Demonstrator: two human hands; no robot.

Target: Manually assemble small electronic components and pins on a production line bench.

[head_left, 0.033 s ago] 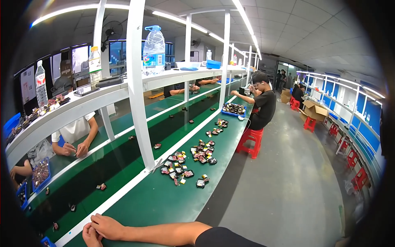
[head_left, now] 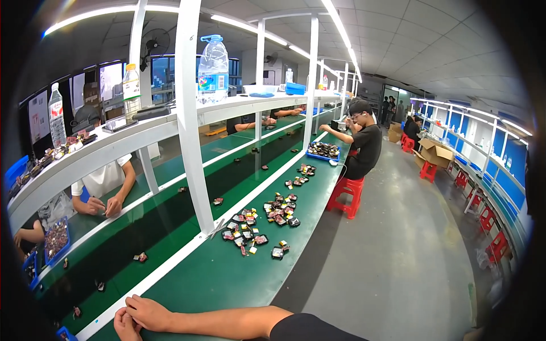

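Loose parts: small black-and-red components [head_left: 244, 232] clustered on the green bench [head_left: 227, 278], ahead of the hands, well apart from them.
Right hand [head_left: 148, 312]: fingers bent, meeting the left; anything pinched is hidden, can't tell.
Left hand [head_left: 124, 326]: fingers curled up against the right; grip contents can't tell.
White rail [head_left: 165, 267]: runs just beside both hands.
Vs earlier frame: hands, components unchanged.

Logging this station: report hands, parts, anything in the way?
Left hand and right hand together, contents unclear. Parts loosely heaped on green table. White post beside them.
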